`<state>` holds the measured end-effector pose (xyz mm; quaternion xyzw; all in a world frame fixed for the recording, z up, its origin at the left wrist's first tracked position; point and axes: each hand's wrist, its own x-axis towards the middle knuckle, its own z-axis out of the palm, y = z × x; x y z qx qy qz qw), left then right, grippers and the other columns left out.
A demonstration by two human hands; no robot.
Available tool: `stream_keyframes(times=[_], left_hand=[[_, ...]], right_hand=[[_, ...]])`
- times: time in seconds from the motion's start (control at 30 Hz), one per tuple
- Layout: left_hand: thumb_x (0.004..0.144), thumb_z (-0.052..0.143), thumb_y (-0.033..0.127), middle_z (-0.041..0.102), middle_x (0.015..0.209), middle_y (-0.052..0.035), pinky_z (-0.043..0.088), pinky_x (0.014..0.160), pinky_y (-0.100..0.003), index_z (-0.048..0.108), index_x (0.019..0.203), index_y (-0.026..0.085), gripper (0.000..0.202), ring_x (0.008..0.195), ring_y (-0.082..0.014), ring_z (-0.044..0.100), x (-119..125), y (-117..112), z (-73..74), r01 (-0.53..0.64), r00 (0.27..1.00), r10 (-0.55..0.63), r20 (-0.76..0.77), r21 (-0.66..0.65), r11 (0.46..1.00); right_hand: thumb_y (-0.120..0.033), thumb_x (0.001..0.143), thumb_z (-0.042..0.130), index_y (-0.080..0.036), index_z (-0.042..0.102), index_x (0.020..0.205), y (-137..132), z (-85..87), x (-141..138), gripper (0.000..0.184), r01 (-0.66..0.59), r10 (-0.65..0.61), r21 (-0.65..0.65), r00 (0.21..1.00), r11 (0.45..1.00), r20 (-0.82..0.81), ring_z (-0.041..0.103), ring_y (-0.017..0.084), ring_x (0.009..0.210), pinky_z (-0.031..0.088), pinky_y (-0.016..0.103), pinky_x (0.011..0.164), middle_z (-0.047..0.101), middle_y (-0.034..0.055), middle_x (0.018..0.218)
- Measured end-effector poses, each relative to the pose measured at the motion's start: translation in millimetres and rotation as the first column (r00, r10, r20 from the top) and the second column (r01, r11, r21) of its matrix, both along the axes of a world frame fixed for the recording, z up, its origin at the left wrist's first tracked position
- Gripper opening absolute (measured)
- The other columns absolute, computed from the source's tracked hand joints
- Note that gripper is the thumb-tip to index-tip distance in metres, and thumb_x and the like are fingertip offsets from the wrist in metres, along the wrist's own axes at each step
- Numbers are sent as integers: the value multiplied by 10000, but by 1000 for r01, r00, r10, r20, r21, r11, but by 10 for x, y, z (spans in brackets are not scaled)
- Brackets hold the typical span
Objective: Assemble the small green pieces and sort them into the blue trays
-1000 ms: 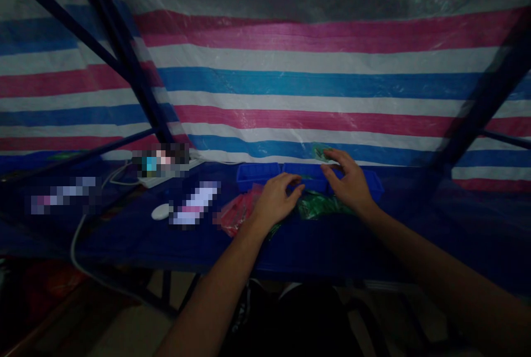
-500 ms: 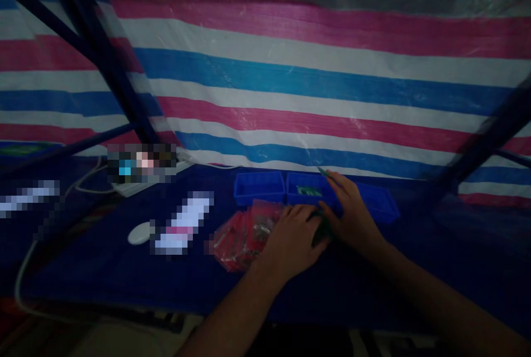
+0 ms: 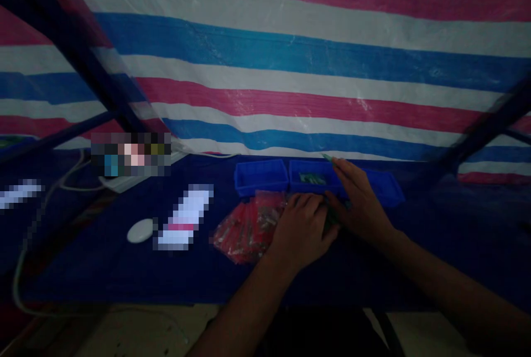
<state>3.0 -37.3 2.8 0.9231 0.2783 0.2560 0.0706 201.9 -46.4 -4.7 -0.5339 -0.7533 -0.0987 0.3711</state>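
Note:
My left hand (image 3: pixel 305 227) curls over the right side of a fanned pile of red-tinted clear plastic bags (image 3: pixel 240 232). Its thumb and fingers close round dark green packets (image 3: pixel 331 216), mostly hidden by both hands. Just to the right, my right hand (image 3: pixel 363 199) has its fingers stretched forward, and a small green packet (image 3: pixel 327 157) sticks out from its fingertips. That hand is over the middle blue tray (image 3: pixel 295 181), where a few green packets (image 3: pixel 312 178) lie. The right thumb reaches down close to my left fingers.
Another blue tray (image 3: pixel 261 177) stands left, and a third (image 3: pixel 385 188) right, partly behind my hand. A white oval object (image 3: pixel 140 231) and a blurred-out phone-like shape (image 3: pixel 186 216) lie on the blue table (image 3: pixel 103 268). A cable and power strip (image 3: pixel 124 183) are at back left; striped sheeting (image 3: pixel 290 97) hangs behind.
The view has tilted down slightly. Both hands have shifted a little to the right, staying close together, and the green packet remains at my right fingertips.

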Motion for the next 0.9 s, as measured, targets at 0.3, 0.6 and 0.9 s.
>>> stream_keyframes(times=[0.3,0.6,0.9], left_hand=[[948,504,186,628,1144,-134,442,1072,-473,650,1125,146,233,1125,-287,599,172,-123,-81,-7,999,11,-30,128,992],[991,485,186,586,1145,-90,546,908,-353,576,1096,178,139,1036,-218,632,247,-103,-91,-78,996,71,55,127,989],[876,586,116,598,987,-49,535,866,-344,539,938,204,118,924,-184,610,83,147,252,-292,839,240,488,32,956]], right_hand=[[-371,1007,497,-238,461,1518,21,-3,101,530,-44,45,11,995,999,-85,422,313,1460,325,584,1236,460,97,1582],[-410,1046,419,-246,447,1526,158,88,169,507,-103,106,40,990,994,-88,414,292,1469,338,558,1236,449,84,1595],[-387,1022,477,-194,531,1469,156,58,280,490,-123,122,0,991,992,48,502,313,1402,353,585,1208,541,121,1520]])
